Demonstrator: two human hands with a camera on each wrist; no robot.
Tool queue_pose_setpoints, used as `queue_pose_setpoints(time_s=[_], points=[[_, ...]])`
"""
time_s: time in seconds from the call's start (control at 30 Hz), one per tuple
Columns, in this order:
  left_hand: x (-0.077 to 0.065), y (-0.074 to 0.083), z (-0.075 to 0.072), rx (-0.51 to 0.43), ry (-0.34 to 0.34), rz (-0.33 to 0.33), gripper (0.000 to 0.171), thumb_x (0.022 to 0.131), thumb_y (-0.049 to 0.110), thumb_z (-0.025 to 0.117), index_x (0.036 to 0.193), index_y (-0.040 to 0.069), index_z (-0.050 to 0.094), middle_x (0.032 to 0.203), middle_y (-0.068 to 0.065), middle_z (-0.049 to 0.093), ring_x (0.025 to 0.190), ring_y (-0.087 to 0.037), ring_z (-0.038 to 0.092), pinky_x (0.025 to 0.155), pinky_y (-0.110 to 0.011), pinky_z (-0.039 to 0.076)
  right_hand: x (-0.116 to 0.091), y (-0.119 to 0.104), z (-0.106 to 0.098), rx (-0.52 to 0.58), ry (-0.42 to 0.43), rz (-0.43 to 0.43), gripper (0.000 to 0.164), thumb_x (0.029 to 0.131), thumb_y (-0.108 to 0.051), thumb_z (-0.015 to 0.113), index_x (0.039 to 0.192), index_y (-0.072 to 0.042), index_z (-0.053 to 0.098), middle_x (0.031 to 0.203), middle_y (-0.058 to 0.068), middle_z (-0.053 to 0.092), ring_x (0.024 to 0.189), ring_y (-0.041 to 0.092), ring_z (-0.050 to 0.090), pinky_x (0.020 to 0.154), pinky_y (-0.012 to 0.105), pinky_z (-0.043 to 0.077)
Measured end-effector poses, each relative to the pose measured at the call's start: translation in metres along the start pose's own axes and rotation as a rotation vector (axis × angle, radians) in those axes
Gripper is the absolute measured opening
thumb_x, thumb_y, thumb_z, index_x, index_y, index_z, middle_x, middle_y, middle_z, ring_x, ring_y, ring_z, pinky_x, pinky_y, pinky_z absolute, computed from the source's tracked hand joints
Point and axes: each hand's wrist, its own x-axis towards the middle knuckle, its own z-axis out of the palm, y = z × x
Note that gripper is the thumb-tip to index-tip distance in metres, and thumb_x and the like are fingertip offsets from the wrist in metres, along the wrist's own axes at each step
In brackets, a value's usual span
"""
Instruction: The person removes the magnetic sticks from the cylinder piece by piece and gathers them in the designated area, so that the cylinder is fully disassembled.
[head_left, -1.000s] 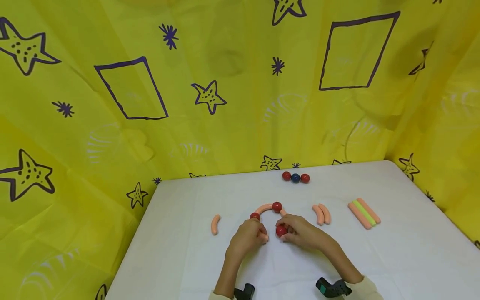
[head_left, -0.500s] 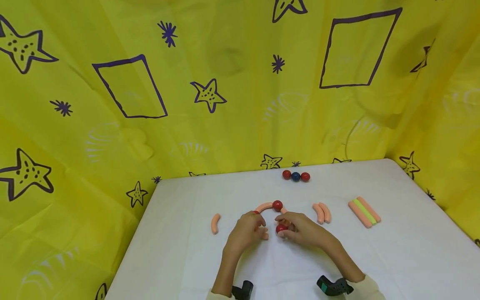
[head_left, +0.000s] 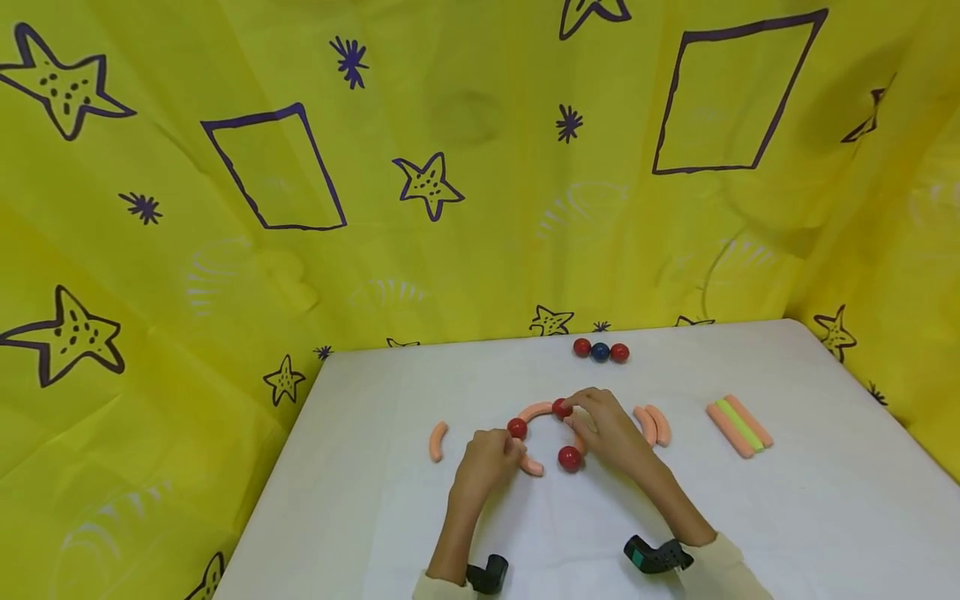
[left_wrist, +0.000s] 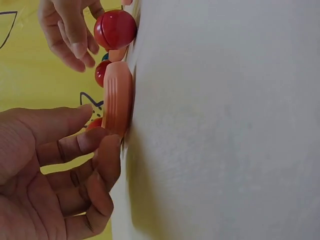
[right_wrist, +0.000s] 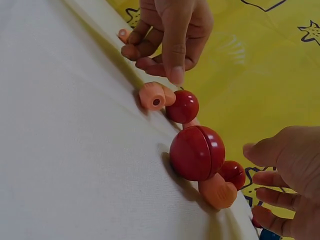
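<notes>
Red balls and curved orange pieces form an open-bottomed arch on the table. My left hand (head_left: 483,465) lies beside the lower left curved piece (left_wrist: 118,97), fingers loosely bent, fingertips right at its end in the left wrist view. Above that piece sits the left red ball (head_left: 517,428). My right hand (head_left: 613,433) is over the arch's right side, its index fingertip at the top red ball (head_left: 560,408) in the head view; thumb and fingers are spread. The lower right red ball (right_wrist: 197,153) stands free of both hands, joined to the right curved piece (right_wrist: 218,192), partly hidden by my hand.
A row of two red balls and a blue ball (head_left: 600,352) lies at the back. One curved piece (head_left: 437,442) is at left, two more curved pieces (head_left: 657,426) at right. Beyond them lie straight orange and green sticks (head_left: 739,426). A yellow curtain (head_left: 480,267) hangs behind.
My right hand has let go of the lower right red ball and moved up to the top one. My left hand has drawn back slightly, uncovering the left ball and curved piece.
</notes>
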Motion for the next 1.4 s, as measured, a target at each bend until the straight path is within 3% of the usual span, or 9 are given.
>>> queue_pose_setpoints(time_s=[0.1,0.23,0.6,0.97,1.2,1.4], points=[[-0.002,-0.001,0.001,0.019,-0.025,-0.015,0.027,0.094,0.015,0.054,0.068,0.009,0.058,0.056,0.004,0.036,0.050,-0.010,0.036,0.046,-0.022,0.030,0.006,0.005,0.005,-0.009,-0.041,-0.010,0.027,0.096,-0.013,0.059,0.122,-0.007,0.066,0.133,0.017,0.058,0.127,0.038,0.048,0.103,0.056,0.042],[-0.004,-0.001,0.003,0.033,-0.045,-0.016,0.032,0.094,0.018,0.055,0.063,0.010,0.053,0.055,0.005,0.033,0.051,-0.010,0.035,0.046,-0.023,0.029,0.012,0.010,0.013,-0.013,-0.089,-0.020,0.031,0.096,-0.007,0.056,0.125,-0.006,0.064,0.136,0.019,0.057,0.130,0.040,0.049,0.105,0.056,0.040],[0.000,-0.001,0.004,-0.003,-0.049,-0.057,0.047,0.090,0.024,0.065,0.054,0.018,0.037,0.050,0.007,0.028,0.045,-0.007,0.030,0.042,-0.021,0.023,0.017,0.011,0.013,-0.040,-0.029,-0.019,0.024,0.091,-0.005,0.066,0.115,-0.008,0.071,0.111,0.008,0.064,0.104,0.025,0.063,0.090,0.042,0.054],[-0.002,-0.002,0.003,-0.014,0.013,-0.123,0.047,0.084,0.024,0.072,0.051,0.016,0.040,0.047,0.007,0.032,0.045,-0.008,0.034,0.041,-0.021,0.024,0.009,0.003,0.000,-0.118,-0.107,0.062,0.025,0.088,-0.017,0.072,0.111,-0.008,0.070,0.097,0.005,0.061,0.083,0.016,0.055,0.074,0.032,0.049],[-0.002,-0.001,0.000,-0.014,0.020,-0.132,0.029,0.084,0.024,0.075,0.071,0.004,0.058,0.061,-0.001,0.050,0.054,-0.013,0.045,0.047,-0.023,0.034,0.003,-0.002,-0.006,-0.168,-0.118,0.078,0.024,0.085,-0.023,0.075,0.101,-0.007,0.068,0.084,0.002,0.057,0.073,0.014,0.049,0.062,0.025,0.041],[-0.004,-0.001,0.001,-0.010,0.021,-0.123,0.029,0.083,0.020,0.076,0.091,-0.003,0.061,0.068,-0.005,0.054,0.057,-0.015,0.047,0.050,-0.024,0.036,-0.006,-0.008,-0.006,-0.193,-0.127,0.143,0.023,0.084,-0.028,0.076,0.091,-0.008,0.066,0.074,0.000,0.052,0.066,0.012,0.047,0.055,0.023,0.038]])
